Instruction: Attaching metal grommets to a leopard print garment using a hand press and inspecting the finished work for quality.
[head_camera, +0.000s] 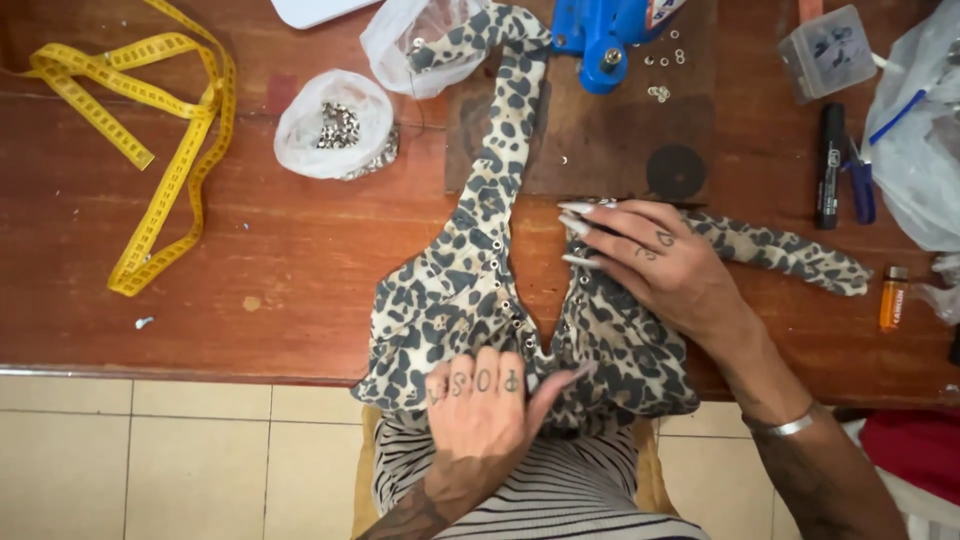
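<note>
A leopard-print fabric garment with metal eyelets along its split lies on the wooden table, its strap running up toward a blue eyelet press. My left hand presses flat on the garment's lower edge at the table front, fingers curled over the cloth. My right hand rests on the right panel, long nails spread and pointing left. A second strap trails right from under that hand.
A yellow tape measure lies at the left. Two plastic bags hold metal eyelets. A dark board sits under the press. A black marker, blue tool, small clear box and orange lighter are at the right.
</note>
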